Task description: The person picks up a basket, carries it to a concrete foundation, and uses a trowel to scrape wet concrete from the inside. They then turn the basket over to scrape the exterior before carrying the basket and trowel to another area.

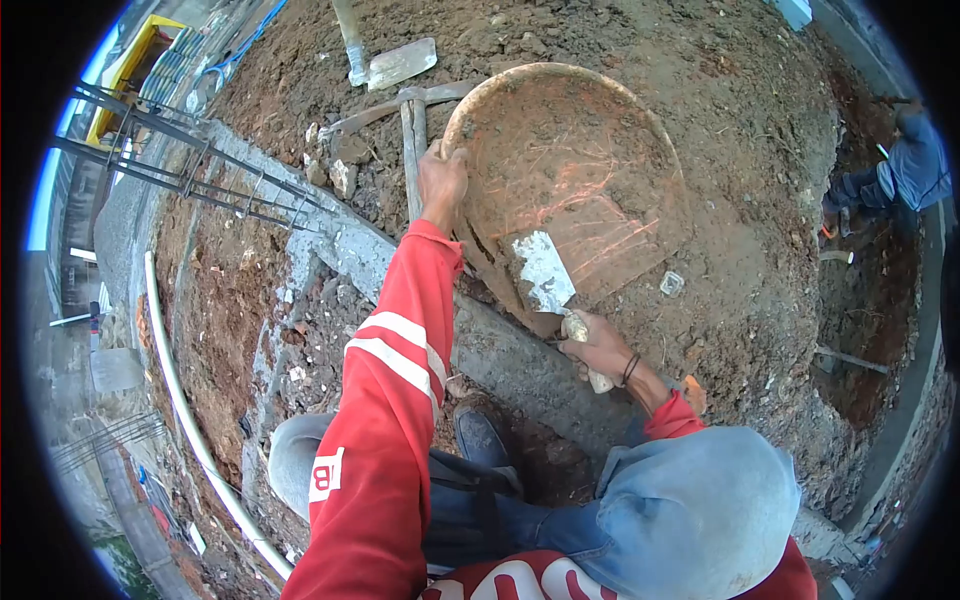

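Left hand: I had the left hand (443,185) in view on the near-left rim of the wide, shallow pan (600,200), its fingers curled over the edge; I judged that this grip steadied the pan.
Right hand: I saw the right hand (600,348) closed around the grip of the trowel (543,272), near the pan's lower edge. Its fingers wrapped the handle, which likely gave firm control of the blade's angle.
Trowel: Its smeared blade pointed away from the body and overlapped the pan's lower part. I could not tell whether it touched the surface.
Pan: It lay on the soil (740,190), its inside coated with dirt and marked by reddish scratches. Its place in front of the knees seemed to put it within easy reach of both hands.
Pickaxe: The pickaxe (413,150) lay just beside the pan's left rim, with no hand on it, perhaps set down there to stay close.
Flat-bladed tool: Beyond the pickaxe lay a flat-bladed tool (402,64), untouched.
Concrete strip: The grey strip (345,250) ran diagonally toward the pan's lower side.
Co-worker: I made out a person (915,165) in the trench at far right, well apart from both hands.
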Available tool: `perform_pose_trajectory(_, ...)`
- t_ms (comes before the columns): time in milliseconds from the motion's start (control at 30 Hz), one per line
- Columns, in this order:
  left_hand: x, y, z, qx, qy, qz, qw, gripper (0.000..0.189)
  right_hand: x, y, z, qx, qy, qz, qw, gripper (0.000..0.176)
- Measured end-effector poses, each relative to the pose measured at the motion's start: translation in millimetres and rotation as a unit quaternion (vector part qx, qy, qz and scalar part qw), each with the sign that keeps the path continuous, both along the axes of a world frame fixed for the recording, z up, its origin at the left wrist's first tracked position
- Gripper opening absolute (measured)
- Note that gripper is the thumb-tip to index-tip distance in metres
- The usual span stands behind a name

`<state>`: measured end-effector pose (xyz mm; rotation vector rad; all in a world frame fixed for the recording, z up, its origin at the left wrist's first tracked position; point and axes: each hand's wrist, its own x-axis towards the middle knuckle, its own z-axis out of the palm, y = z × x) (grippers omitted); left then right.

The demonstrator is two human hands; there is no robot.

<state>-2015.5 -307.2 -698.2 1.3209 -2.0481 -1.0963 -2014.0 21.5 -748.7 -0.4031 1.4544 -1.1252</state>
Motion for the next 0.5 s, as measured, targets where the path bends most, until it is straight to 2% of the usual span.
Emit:
perform_pose_trajectory(100,1.0,-5.4,-13.1,0.016,0.04,-0.016,0.999,0.032,-44.7,14.0,8.2,-0.05,0.126,-0.034,0.99,0.025)
perform_pose_trajectory(167,5.4,-6.6,-17.4,-0.021,0.042,-0.051,0.998,0.031,-85.7,23.1,22.7,0.044,0.299,-0.066,0.951,0.027)
perform_pose_trajectory(200,7.4,-6.2,-17.8,-0.021,0.041,-0.048,0.998,0.031,-117.0,35.6,-6.7,0.013,0.497,-0.065,0.865,0.032)
perform_pose_trajectory(233,9.1,-5.9,-16.9,-0.03,0.052,-0.061,0.996,0.031,-145.5,45.9,-35.3,-0.021,0.67,-0.064,0.739,0.038)
perform_pose_trajectory(300,13.2,-9.0,-19.6,-0.041,0.061,-0.073,0.995,0.031,-175.6,49.0,-21.2,0.161,0.598,-0.026,0.785,0.047)
perform_pose_trajectory(400,14.3,-11.5,-29.4,-0.046,0.063,-0.073,0.994,0.035,-176.3,44.7,-36.3,0.223,0.586,0.022,0.779,0.049)
perform_pose_trajectory(500,13.0,-8.6,-27.2,-0.044,0.054,-0.044,0.997,0.034,-131.1,26.4,-51.0,0.185,0.525,0.002,0.831,0.051)
